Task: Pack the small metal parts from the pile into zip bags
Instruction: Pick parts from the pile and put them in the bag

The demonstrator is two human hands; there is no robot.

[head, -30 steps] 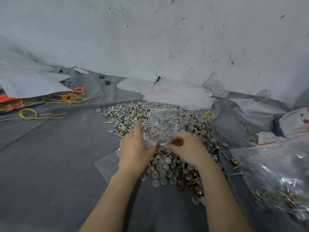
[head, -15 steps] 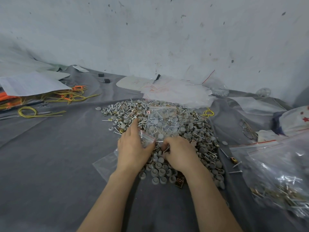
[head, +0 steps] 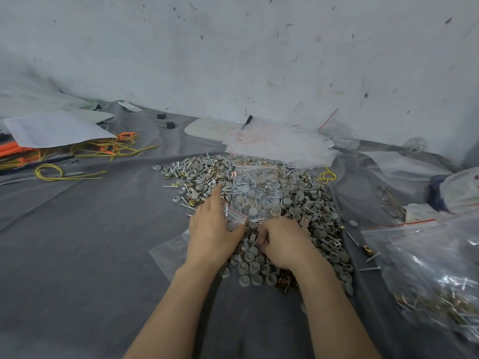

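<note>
Atop pile [head: 305,200] lies bag [head: 256,195], long axis away from person, near end toward hands. That end pinched by left hand [head: 211,229]; right hand [head: 283,242] curled into pile just right of it, cannot tell if grasping anything.

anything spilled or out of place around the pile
A few parts lie apart from the pile: a grey cap on its left, loose screws on its right. Eyeglasses lie on the cloth further right.

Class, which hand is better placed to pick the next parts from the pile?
Right, likely: the right hand is curled down in the pile, while the left hand holds the zip bag.
</note>
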